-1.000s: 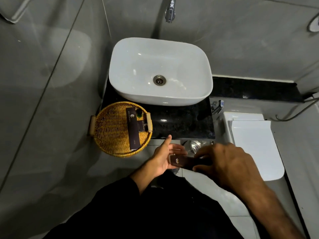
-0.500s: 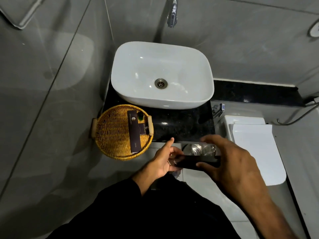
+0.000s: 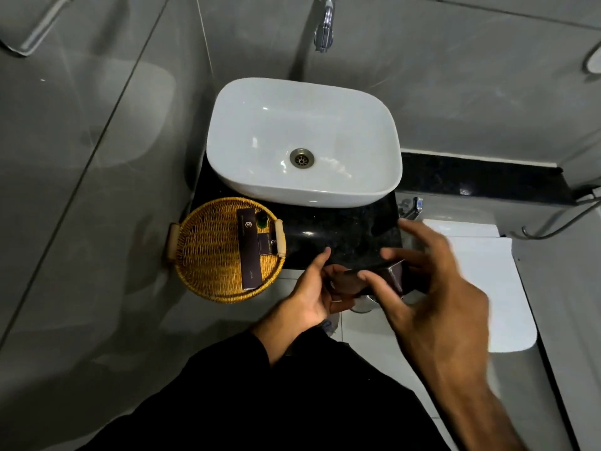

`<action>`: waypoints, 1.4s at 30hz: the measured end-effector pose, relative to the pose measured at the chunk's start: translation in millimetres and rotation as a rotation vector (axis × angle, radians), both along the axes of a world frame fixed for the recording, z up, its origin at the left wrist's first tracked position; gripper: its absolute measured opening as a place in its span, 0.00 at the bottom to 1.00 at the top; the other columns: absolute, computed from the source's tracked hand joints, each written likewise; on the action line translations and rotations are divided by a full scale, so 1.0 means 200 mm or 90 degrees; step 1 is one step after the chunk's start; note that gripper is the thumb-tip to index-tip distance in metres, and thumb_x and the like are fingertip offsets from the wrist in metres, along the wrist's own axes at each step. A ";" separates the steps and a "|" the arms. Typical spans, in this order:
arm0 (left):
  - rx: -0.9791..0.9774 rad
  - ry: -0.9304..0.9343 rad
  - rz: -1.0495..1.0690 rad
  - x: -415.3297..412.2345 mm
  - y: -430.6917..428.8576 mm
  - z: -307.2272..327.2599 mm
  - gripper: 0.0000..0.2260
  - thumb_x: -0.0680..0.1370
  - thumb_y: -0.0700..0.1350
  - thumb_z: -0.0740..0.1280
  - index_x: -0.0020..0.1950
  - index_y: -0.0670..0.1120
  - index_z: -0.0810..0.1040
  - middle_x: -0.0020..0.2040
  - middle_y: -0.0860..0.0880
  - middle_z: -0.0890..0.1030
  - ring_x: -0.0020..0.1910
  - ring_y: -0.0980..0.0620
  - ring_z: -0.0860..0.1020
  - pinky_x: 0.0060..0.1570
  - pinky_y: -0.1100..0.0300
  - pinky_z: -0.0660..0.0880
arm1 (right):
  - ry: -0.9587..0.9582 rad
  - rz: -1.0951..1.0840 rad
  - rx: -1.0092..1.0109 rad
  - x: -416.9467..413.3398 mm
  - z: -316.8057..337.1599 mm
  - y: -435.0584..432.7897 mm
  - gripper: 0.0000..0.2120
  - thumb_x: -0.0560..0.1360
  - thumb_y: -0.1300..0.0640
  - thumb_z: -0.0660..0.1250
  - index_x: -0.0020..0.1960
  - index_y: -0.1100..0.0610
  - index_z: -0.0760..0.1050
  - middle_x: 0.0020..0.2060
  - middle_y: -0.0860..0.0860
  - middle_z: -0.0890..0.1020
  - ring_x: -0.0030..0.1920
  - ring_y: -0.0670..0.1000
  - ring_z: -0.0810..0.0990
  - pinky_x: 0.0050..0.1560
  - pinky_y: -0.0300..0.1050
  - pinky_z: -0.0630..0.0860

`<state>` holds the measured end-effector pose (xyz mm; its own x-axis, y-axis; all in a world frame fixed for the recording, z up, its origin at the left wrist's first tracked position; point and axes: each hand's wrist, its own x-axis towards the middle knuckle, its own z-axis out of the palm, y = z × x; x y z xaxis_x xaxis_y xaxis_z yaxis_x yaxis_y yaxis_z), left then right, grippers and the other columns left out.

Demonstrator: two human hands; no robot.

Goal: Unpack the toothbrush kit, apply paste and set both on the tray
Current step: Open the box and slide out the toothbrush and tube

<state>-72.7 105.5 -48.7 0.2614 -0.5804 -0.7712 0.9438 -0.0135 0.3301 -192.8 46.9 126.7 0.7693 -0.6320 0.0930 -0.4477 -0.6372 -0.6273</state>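
Just below the centre of the frame, both hands hold a small dark box point(image 3: 367, 278), the toothbrush kit. The left hand point(image 3: 312, 294) grips its left end from beneath, forefinger pointing up toward the black worktop point(image 3: 341, 229). The right hand point(image 3: 432, 288), blurred, pinches the box's right end between thumb and spread fingers; whether the flap is open cannot be told. At centre left a round wicker tray point(image 3: 208, 252) rests on the worktop's left edge, carrying a long dark carton point(image 3: 248, 249), a shorter dark carton point(image 3: 266, 244) just beside it, and a small green-capped bottle point(image 3: 261, 219). A white basin point(image 3: 302, 141) sits above, under a chrome tap point(image 3: 325, 24). A white toilet lid point(image 3: 487, 288) lies at right
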 end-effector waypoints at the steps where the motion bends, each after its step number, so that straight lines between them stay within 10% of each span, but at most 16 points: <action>1: 0.008 -0.004 -0.012 -0.01 0.00 0.00 0.22 0.76 0.61 0.65 0.31 0.47 0.82 0.38 0.45 0.84 0.42 0.46 0.82 0.42 0.52 0.80 | -0.001 0.006 -0.006 0.00 0.01 0.01 0.37 0.67 0.40 0.78 0.72 0.36 0.68 0.49 0.29 0.84 0.43 0.22 0.78 0.45 0.14 0.68; 10: 0.007 0.010 0.011 0.00 0.04 -0.04 0.19 0.76 0.59 0.66 0.34 0.45 0.80 0.36 0.45 0.84 0.42 0.45 0.81 0.45 0.53 0.77 | -0.024 -0.020 0.000 0.02 0.03 -0.01 0.37 0.66 0.37 0.77 0.73 0.35 0.68 0.49 0.25 0.82 0.47 0.30 0.84 0.45 0.12 0.65; 13: 0.031 0.001 0.016 0.02 0.03 -0.03 0.18 0.76 0.60 0.63 0.47 0.46 0.80 0.35 0.46 0.85 0.33 0.48 0.83 0.33 0.61 0.78 | -0.058 -0.032 -0.023 0.04 0.02 -0.05 0.39 0.63 0.32 0.73 0.72 0.32 0.67 0.41 0.14 0.73 0.40 0.15 0.72 0.44 0.10 0.62; 33: -0.044 -0.039 -0.067 -0.01 -0.05 -0.05 0.21 0.73 0.63 0.67 0.53 0.47 0.84 0.46 0.44 0.88 0.40 0.43 0.87 0.32 0.60 0.80 | -0.295 -0.090 -0.010 -0.04 -0.06 -0.03 0.19 0.69 0.40 0.79 0.55 0.44 0.78 0.56 0.34 0.85 0.54 0.34 0.85 0.51 0.39 0.84; 42: -0.014 -0.023 -0.095 -0.03 -0.02 -0.03 0.19 0.75 0.62 0.64 0.50 0.49 0.86 0.47 0.46 0.88 0.38 0.43 0.86 0.37 0.59 0.75 | -0.300 -0.088 -0.019 -0.04 -0.04 -0.01 0.17 0.70 0.40 0.78 0.54 0.45 0.80 0.53 0.34 0.85 0.52 0.36 0.86 0.53 0.25 0.77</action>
<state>-77.9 101.1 -54.3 0.1979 -0.6318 -0.7494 0.9197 -0.1448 0.3650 -201.5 44.1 117.9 0.5477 -0.7176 0.4301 -0.2014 -0.6121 -0.7647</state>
